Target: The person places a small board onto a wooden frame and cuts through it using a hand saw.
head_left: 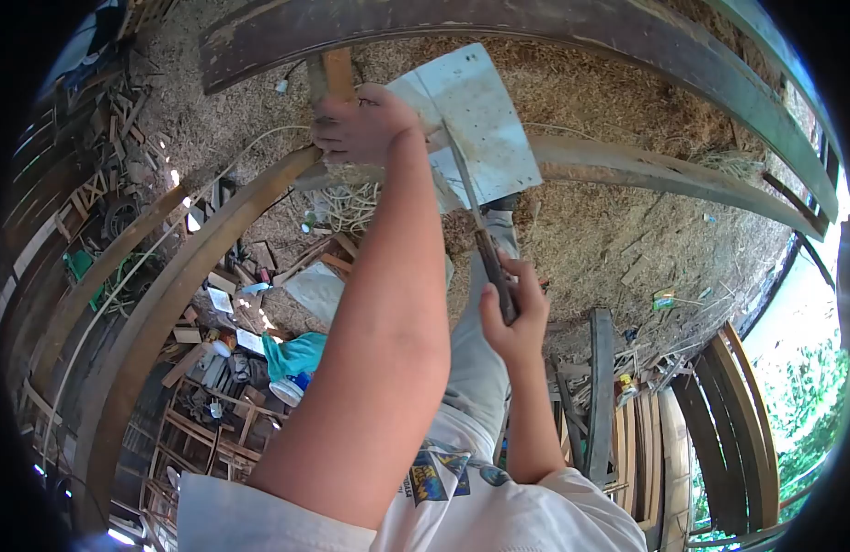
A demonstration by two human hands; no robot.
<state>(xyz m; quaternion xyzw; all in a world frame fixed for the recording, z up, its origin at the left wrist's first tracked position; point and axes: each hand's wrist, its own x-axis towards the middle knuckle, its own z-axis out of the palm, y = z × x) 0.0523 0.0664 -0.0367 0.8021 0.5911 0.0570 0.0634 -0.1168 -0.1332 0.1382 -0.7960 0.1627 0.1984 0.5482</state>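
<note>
In the head view, my left hand (365, 127) reaches forward, its fingers draped over a short wooden piece (338, 72) beside a pale, stained flat sheet (494, 120). Part of the wood is hidden under the hand. My right hand (522, 308) is closed round the dark handle of a long, narrow-bladed tool (462, 170). The blade points away from me and lies over the sheet, close to a thin line that runs on toward its far edge. From here I cannot tell how deep the blade sits against the sheet.
Long curved-looking wooden beams cross ahead (591, 28) and at the left (186, 267). Shavings cover the ground (627, 221). Coiled cord (347, 207), a teal cloth (294, 354) and wood scraps lie at the left. An upright post (602, 386) and slatted wood stand at the right.
</note>
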